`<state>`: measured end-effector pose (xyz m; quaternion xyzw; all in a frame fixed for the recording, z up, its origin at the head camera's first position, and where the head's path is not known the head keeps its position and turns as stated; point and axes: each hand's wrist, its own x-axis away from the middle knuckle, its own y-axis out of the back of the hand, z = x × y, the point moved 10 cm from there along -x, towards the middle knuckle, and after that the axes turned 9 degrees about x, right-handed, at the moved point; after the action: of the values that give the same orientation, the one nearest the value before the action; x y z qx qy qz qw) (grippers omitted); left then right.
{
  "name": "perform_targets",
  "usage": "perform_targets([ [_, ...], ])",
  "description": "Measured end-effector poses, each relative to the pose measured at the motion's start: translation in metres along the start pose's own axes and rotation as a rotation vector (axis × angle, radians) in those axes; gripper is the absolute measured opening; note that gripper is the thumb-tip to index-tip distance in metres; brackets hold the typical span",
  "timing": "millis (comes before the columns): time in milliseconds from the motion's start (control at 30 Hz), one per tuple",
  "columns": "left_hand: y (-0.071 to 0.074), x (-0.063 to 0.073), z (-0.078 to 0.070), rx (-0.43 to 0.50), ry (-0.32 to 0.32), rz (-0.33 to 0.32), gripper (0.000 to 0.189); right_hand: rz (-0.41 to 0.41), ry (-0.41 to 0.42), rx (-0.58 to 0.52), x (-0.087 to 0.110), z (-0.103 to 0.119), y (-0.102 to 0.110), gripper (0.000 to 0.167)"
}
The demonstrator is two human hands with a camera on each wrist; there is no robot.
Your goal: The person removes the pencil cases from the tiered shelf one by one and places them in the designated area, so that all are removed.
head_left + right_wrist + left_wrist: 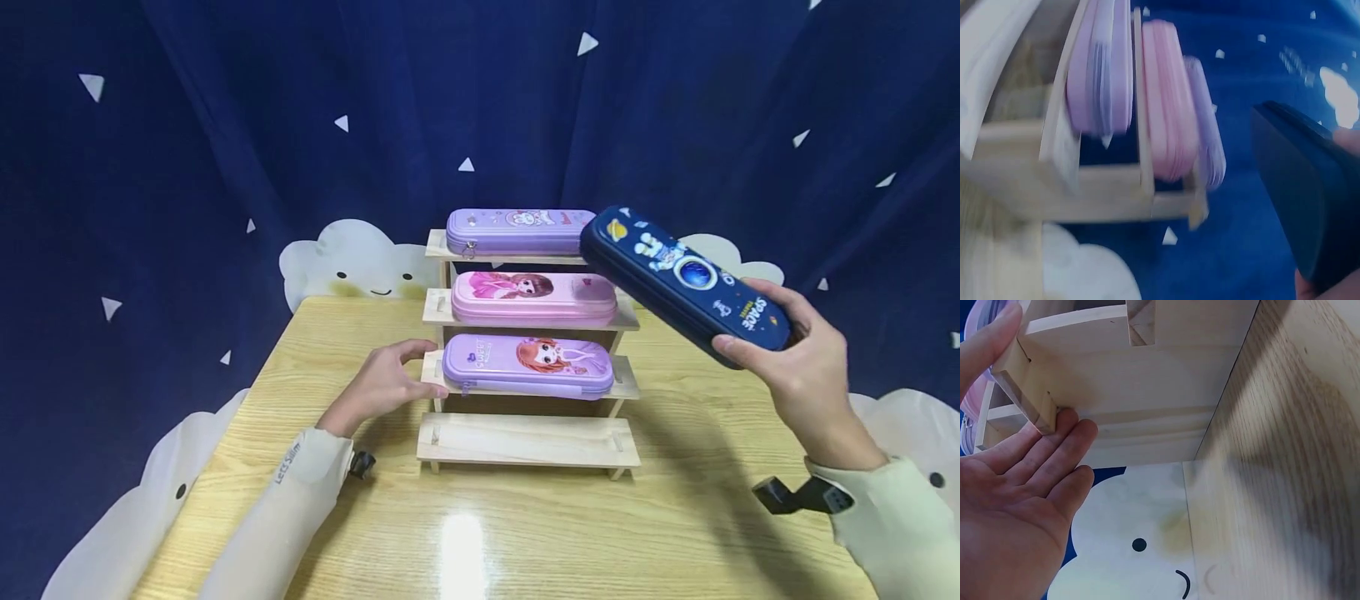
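Observation:
My right hand grips one end of a dark blue pencil case with space pictures, holding it tilted in the air to the right of a wooden tiered rack. On the rack's left end my left hand pinches a shelf, thumb above and fingers beneath, as the left wrist view shows. A purple pencil case with a red-haired girl lies on that shelf. Above it rest a pink pencil case and, on the top shelf, a purple pencil case with a bunny, its right end partly hidden by the blue case.
The rack stands on a light wooden table, its lowest shelf holding no case. Behind hangs a navy curtain with white triangles. White cloud shapes edge the table.

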<state>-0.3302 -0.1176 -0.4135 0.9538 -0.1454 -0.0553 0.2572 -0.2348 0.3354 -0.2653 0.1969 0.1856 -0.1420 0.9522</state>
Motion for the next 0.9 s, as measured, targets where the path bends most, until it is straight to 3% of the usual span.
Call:
perform_targets([
  [200,0.0,0.001,0.001,0.008,-0.003,-0.003,0.092,-0.165,-0.192,-0.014,-0.013,-0.046,0.024,0.075],
  [300,0.0,0.002,0.002,0.008,0.001,-0.002,0.092,-0.24,-0.274,-0.073,-0.013,-0.072,0.028,0.073],
  [367,0.0,0.002,0.002,0.012,0.003,-0.004,0.092,-0.265,-0.324,-0.026,-0.01,-0.089,0.026,0.071],
  [467,0.0,0.001,0.002,0.013,0.004,-0.005,0.093,-0.229,-0.408,0.161,-0.002,-0.115,0.018,0.071],
  [567,0.0,0.001,0.0,0.013,0.0,-0.005,0.094,-0.132,-0.471,0.372,0.009,-0.143,0.006,0.08],
  [633,0.0,0.001,0.0,0.011,-0.002,-0.006,0.094,-0.068,-0.504,0.455,0.016,-0.161,-0.002,0.088],
  [900,0.001,0.001,-0.003,0.004,-0.014,-0.002,0.094,0.019,-0.594,0.512,0.039,-0.212,-0.025,0.099],
])
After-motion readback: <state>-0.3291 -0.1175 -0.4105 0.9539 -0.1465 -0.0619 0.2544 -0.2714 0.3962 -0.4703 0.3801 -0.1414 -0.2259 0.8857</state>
